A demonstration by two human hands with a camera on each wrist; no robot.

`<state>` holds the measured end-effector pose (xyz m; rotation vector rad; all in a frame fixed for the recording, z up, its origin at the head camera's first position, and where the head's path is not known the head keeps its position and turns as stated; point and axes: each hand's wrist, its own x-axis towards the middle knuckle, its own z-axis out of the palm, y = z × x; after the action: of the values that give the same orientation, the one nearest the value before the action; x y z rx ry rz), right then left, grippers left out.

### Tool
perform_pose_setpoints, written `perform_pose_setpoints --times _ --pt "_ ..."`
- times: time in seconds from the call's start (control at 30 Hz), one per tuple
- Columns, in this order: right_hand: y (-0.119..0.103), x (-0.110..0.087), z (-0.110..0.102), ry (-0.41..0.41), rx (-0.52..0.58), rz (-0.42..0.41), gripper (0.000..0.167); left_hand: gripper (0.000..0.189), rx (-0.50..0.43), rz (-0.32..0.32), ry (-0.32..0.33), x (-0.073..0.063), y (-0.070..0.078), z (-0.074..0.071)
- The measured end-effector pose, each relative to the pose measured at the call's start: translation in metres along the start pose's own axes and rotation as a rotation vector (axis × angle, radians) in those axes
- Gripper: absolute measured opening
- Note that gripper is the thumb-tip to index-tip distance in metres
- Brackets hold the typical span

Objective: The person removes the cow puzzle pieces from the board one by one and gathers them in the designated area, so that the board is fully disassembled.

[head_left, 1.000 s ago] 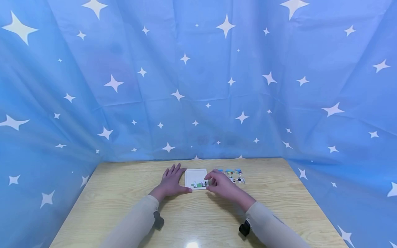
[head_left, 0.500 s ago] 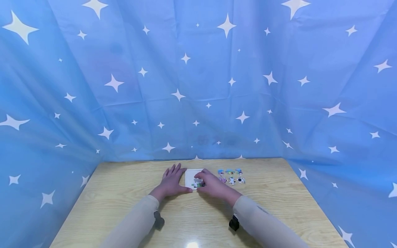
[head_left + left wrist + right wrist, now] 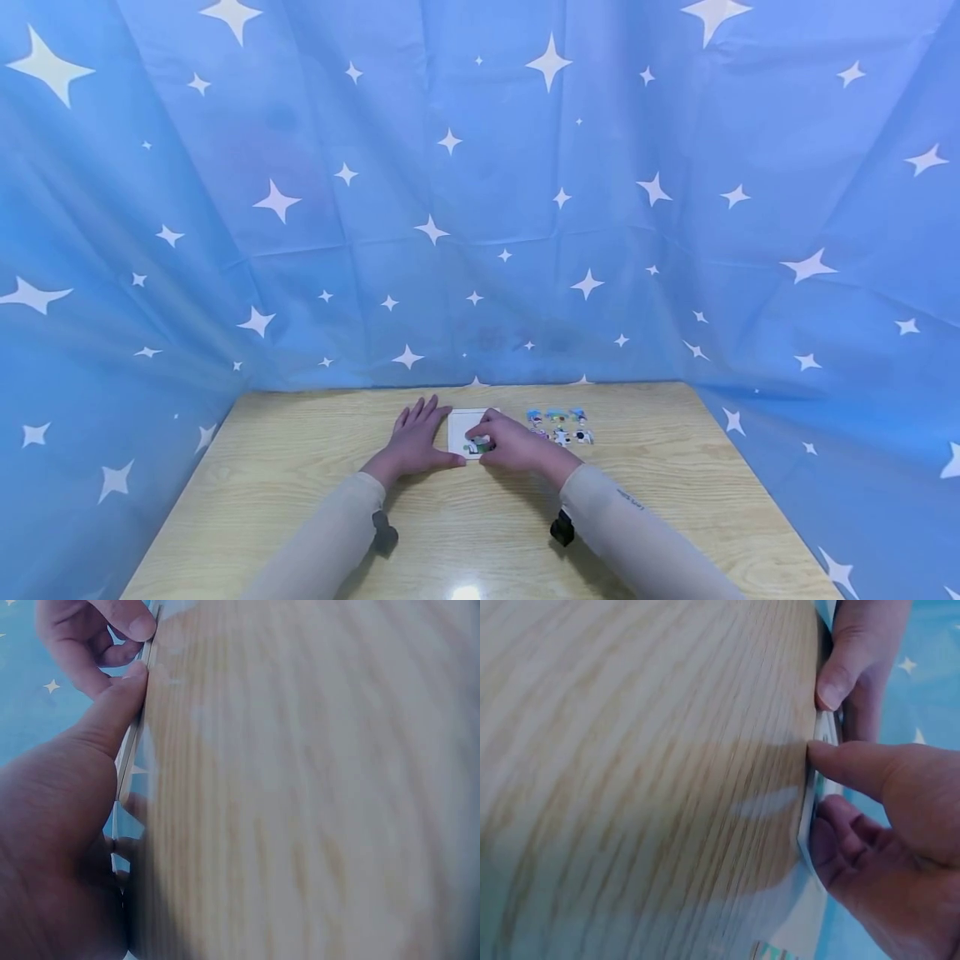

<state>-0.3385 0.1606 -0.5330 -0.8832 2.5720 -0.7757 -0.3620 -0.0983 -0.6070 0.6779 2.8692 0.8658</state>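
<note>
A small white puzzle tray (image 3: 457,423) lies flat on the wooden table, with printed pieces (image 3: 472,448) along its near side. My left hand (image 3: 415,442) rests at the tray's left side, fingers spread and straight, the thumb touching its near left corner. Over the right part of the tray, my right hand (image 3: 517,443) bends its fingers onto a puzzle piece (image 3: 481,440) near the front row. In the right wrist view its thumb (image 3: 832,761) lies at the tray's near edge, while the other fingers curl above the tray. My right hand mostly hides that piece.
To the right of the tray lie several loose puzzle pieces (image 3: 557,414) in two rows, the near row partly behind my right hand. A blue curtain (image 3: 480,208) with white stars hangs round the back and sides of the table (image 3: 300,467).
My right hand has moved left from the tray's right edge, carrying a piece over the tray, then lowered it slightly toward the front row. The left hand has stayed still.
</note>
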Motion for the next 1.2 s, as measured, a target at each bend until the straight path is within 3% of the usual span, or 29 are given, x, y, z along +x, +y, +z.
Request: perform_pose_setpoints --times 0.3,1.2 --pt "0.0013 0.0013 -0.0004 0.007 -0.031 -0.017 0.045 0.118 0.006 0.004 0.002 0.0001 -0.0006 0.0004" --pt "0.0055 0.0026 0.0018 0.053 0.045 -0.008 0.040 0.117 -0.003 -0.010 -0.002 -0.0008 0.0009 0.0003"
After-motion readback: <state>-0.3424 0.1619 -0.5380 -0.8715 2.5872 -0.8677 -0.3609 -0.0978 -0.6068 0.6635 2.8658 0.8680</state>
